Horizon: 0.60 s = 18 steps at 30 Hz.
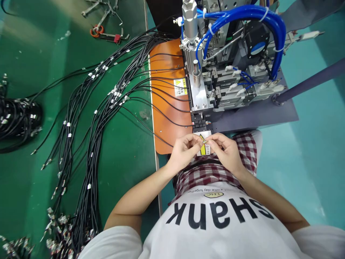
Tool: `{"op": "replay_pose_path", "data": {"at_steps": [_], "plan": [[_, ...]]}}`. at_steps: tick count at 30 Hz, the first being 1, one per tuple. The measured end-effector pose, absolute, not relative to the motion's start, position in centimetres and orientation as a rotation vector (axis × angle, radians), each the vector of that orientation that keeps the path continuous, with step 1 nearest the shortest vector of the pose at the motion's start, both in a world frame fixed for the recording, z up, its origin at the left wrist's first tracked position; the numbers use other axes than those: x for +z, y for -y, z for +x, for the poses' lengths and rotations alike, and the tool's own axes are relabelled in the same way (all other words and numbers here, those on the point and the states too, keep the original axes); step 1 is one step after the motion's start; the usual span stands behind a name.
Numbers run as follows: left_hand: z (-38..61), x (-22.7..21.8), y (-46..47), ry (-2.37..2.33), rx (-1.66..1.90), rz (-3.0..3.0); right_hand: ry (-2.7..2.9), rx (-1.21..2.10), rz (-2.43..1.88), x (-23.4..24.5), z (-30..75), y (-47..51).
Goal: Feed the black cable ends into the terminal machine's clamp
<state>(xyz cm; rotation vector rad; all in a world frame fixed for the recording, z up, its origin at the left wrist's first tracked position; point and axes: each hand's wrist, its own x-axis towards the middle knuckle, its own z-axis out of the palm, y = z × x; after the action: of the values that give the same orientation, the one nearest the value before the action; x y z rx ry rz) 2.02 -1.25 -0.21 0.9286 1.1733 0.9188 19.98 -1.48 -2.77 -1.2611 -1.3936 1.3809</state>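
Note:
My left hand (184,151) pinches the end of a black cable, which runs in from the orange plate (169,126) at its left. Between the fingertips of both hands shows the cable's small pale wire end (204,141); its details are too small to make out. My right hand (226,151) is closed in a pinch on that same end from the other side. Just behind and beneath the fingertips is a white label with a yellow stripe (203,149). Both hands are above my lap, at the near edge of the machine.
A machine with metal cylinders (195,72) and thick blue air hoses (242,14) stands ahead. Long bundled black cables (115,97) spread over the green table (129,162) on the left. A cable coil (21,118) lies farther left, with metal tools (107,36) at the back.

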Motion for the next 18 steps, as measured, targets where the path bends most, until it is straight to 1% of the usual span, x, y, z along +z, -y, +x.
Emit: {"op": "replay_pose_path", "data": {"at_steps": [9, 18], "plan": [[1.9, -0.7, 1.4, -1.163, 0.914, 0.973, 1.533, 1.163, -1.269, -1.9, 19.8, 1.4], [1.9, -1.3, 1.7, -1.194, 0.896, 1.146, 1.548, 1.13, -1.293, -2.5, 19.4, 1.1]]}}
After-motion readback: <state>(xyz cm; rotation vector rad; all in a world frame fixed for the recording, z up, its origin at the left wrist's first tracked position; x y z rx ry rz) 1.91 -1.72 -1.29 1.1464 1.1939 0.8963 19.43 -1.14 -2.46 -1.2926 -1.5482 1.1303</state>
